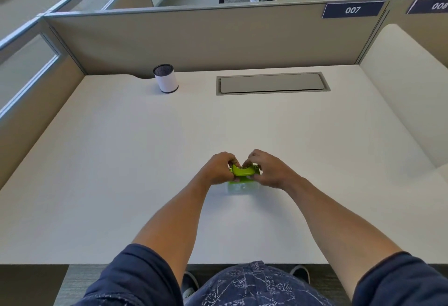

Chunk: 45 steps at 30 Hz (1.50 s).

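A small green hole punch (243, 171) with a clear plastic base (242, 188) stands on the white desk (121, 160), near the front middle. My left hand (218, 168) grips its left end with curled fingers. From the other side my right hand (269, 168) holds the right end, fingertips curled over the top of the green lever. Metal parts show at both ends between my fingers. Much of the punch is hidden by my hands.
A white cylindrical pen cup (166, 78) with a dark rim stands at the back left. A grey cable flap (271, 83) is set into the desk at the back. Grey partition walls (206, 38) enclose the desk on the far side and left.
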Motion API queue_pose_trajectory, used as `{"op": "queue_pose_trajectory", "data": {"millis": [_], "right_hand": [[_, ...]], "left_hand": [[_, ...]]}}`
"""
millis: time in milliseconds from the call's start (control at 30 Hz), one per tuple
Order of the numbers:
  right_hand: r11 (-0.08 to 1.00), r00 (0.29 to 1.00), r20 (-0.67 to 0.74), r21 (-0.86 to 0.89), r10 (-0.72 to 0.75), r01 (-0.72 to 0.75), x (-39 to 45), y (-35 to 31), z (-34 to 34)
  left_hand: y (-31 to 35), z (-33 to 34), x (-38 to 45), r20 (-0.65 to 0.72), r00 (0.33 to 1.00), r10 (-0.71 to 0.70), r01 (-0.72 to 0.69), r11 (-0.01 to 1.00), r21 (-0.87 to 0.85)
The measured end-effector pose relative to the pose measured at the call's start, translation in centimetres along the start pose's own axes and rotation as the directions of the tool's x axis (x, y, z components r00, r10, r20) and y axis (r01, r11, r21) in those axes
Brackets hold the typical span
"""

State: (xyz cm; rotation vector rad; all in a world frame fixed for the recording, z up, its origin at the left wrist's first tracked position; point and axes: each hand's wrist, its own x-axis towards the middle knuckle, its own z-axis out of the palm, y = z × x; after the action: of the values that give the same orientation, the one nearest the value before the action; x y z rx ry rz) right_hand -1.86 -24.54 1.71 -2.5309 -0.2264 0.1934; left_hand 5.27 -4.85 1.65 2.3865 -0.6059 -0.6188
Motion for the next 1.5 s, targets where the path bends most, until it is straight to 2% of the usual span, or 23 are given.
{"op": "queue_pose_trajectory", "data": {"millis": [267,433,533,633,800,1033,1500], "right_hand": [[0.999,0.999,-0.01,-0.012,0.044,-0.044,0.0,0.1,-0.3],[0.976,0.969,-0.114,0.024,0.217,-0.216,-1.8,2.2,-0.2],[0.928,0.904,-0.209,0.111,0.373,-0.357,-3.5,3.9,0.1],[0.855,0.804,-0.289,0.177,0.519,-0.488,-5.1,5.0,0.5],[0.762,0.677,-0.359,0.2,0.642,-0.616,-6.8,5.7,0.9],[0.699,0.606,-0.369,0.22,0.705,-0.68,-7.7,5.2,1.3],[0.685,0.603,-0.352,0.189,0.716,-0.704,-7.6,3.9,1.4]], "left_hand": [[0.7,-0.2,0.3,-0.041,0.998,0.041,-0.043,0.998,-0.051],[0.7,-0.1,0.0,-0.045,0.999,0.026,-0.03,0.996,-0.08],[0.0,0.2,-0.5,-0.021,1.0,0.019,-0.018,0.998,0.064],[-0.4,0.7,-1.4,0.001,1.0,0.018,-0.018,0.977,0.213],[-0.6,1.4,-2.1,0.041,0.997,0.066,-0.076,0.918,0.388],[-0.3,1.5,-2.0,0.053,0.993,0.102,-0.114,0.886,0.45],[-0.5,1.7,-2.0,0.048,0.99,0.134,-0.14,0.878,0.457]]}}
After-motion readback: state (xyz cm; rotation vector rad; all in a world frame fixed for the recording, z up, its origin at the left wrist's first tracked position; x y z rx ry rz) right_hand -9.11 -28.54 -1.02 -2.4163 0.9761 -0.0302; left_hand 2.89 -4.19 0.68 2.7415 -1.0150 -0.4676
